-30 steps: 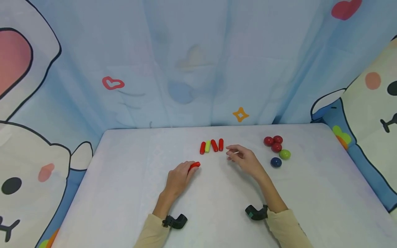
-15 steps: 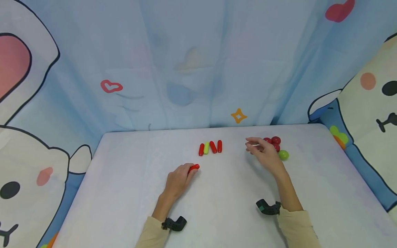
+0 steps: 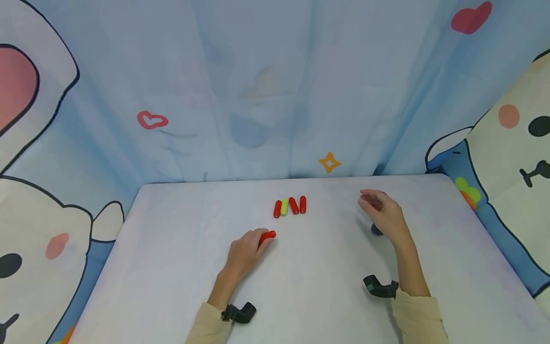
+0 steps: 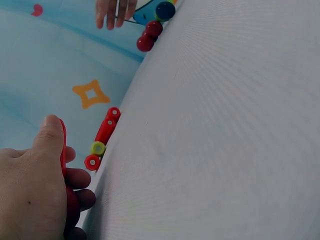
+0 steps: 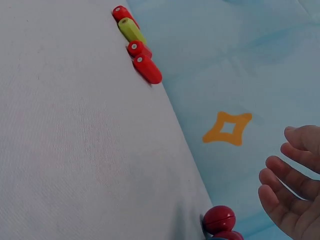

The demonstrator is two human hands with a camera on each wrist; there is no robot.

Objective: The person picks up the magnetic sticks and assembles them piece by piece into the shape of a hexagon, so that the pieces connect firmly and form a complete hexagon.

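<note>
My left hand (image 3: 246,252) grips a red rod-shaped piece (image 3: 267,236), its rounded end sticking out past the thumb. In the left wrist view a dark red rounded shape (image 4: 73,207) shows beneath the palm, partly hidden by the fingers. My right hand (image 3: 390,217) hovers at the right side with loosely bent fingers and holds nothing. It overlaps a dark blue ball (image 3: 376,230) in the head view and hides the other balls there. The right wrist view has a glossy red ball (image 5: 219,219) with a seam, below the fingers.
Several short rods lie in a row near the table's far edge: red ones (image 3: 293,205) and a yellow-green one (image 3: 284,207). The white tabletop (image 3: 172,267) ends at a light blue printed curtain (image 3: 240,95). Black wrist cameras (image 3: 380,287) sit at both wrists.
My right hand has moved right, from beside the row of rods to over the cluster of balls. My left hand keeps its place with the red rod-shaped piece.
</note>
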